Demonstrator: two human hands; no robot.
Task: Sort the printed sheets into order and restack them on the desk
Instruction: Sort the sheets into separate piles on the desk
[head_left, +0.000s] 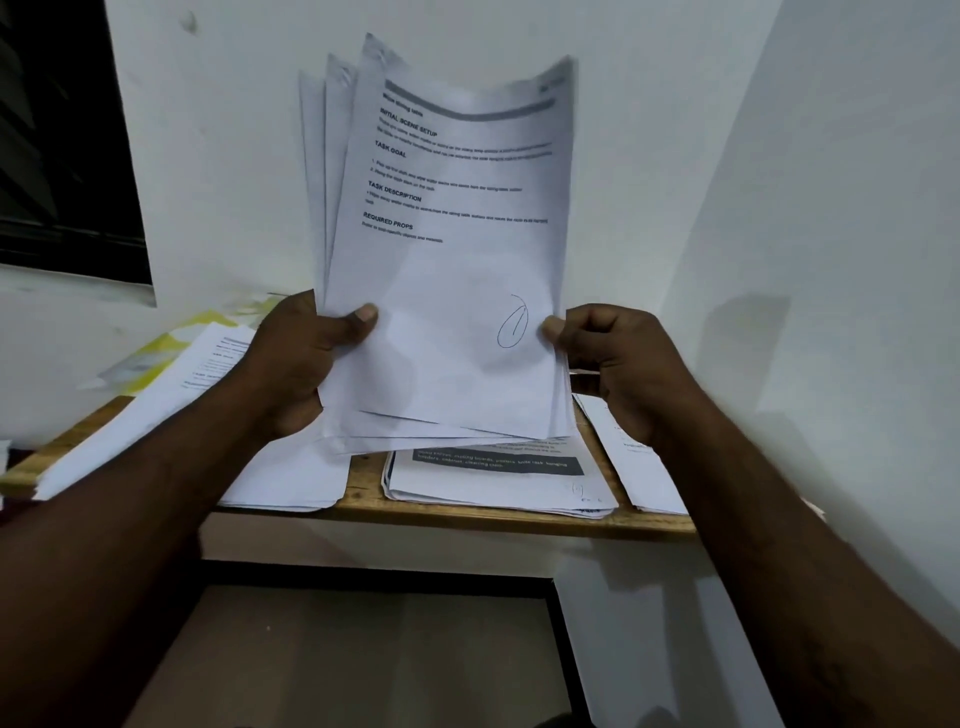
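In the head view, a fanned bundle of printed sheets is held upright above the desk, in front of a white wall. The bundle's lower left edge is gripped by the left hand, thumb pressed on the top sheet and fingers curled behind. The lower right edge is pinched by the right hand, thumb in front and fingers folded. A pen loop is seen low on the top sheet. On the wooden desk three piles are laid: a left pile, partly covered by the left forearm; a middle pile, whose upper part is hidden by the bundle; and a right pile, mostly blocked by the right wrist. A yellow packet is seen behind the left pile, and a dark window at the upper left.
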